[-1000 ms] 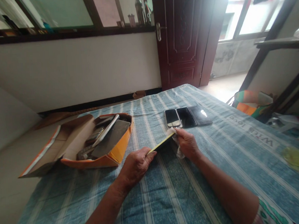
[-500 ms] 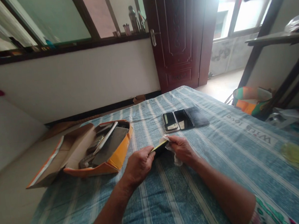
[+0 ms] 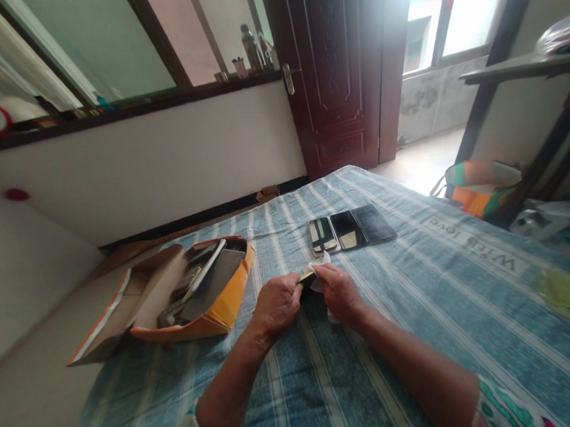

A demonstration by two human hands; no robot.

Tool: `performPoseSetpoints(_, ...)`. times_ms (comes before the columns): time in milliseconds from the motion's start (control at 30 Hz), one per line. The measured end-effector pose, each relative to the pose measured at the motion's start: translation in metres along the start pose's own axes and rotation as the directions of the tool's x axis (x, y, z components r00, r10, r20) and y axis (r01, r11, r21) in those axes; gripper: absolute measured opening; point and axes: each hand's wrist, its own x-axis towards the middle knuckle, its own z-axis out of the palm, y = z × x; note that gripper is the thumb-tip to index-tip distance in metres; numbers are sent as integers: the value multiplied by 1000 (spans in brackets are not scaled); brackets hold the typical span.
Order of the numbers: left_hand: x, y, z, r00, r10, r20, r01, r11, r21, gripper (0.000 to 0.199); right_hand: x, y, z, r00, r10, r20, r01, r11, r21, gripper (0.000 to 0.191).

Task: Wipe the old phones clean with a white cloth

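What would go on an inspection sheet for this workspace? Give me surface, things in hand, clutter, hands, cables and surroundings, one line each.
Surface: blue striped cloth, somewhat creased, with printed lettering at right.
Things in hand: dark flat object with a yellow-green edge, mostly hidden; white wipe against its right end.
Clutter: open orange box holding jumbled flat items; three phone-like devices side by side; yellow-green item at right, blurred.
Hands: left hand grips the dark flat object; right hand holds the wipe, fingers closed.
Cables: nothing seen.
Surroundings: dark red door beyond; multicoloured bag at right.
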Motion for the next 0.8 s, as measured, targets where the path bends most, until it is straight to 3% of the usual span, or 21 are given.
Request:
performPoseSetpoints(167, -5, -6, 2, 989, 13, -147, -47, 973, -228, 27, 0, 2, -4, 1000, 25, 9, -25, 1000, 9, 38)
performPoseSetpoints(300, -5, -6, -1, 968, -23, -249, -73, 926, -370, 28, 6, 1, -11, 993, 114, -22, -107, 972, 211, 31)
performPoseSetpoints(367, -3, -5, 0, 950, -65, -307, -93, 877, -472, 28, 9, -3, -14, 967, 253, 17, -232, 855, 464, 22)
performPoseSetpoints(433, -1, -4, 3, 930, -116, -349, -117, 807, -579, 28, 11, -10, -16, 923, 367, 115, -335, 619, 710, 18)
performPoseSetpoints(500, 0, -3, 9, 916, -154, -370, -148, 728, -670, 29, 12, -18, -19, 889, 407, 211, -382, 404, 831, 21)
performPoseSetpoints(567, 1, -2, 16, 906, -179, -385, -183, 653, -735, 29, 12, -24, -22, 881, 399, 254, -393, 321, 862, 22)
performPoseSetpoints(667, 1, -7, 27, 900, -200, -388, -219, 562, -798, 29, 12, -27, -25, 904, 346, 251, -374, 357, 856, 23)
performPoseSetpoints(800, -3, -16, 31, 907, -205, -367, -223, 505, -834, 31, 11, -25, -25, 937, 275, 215, -329, 493, 805, 23)
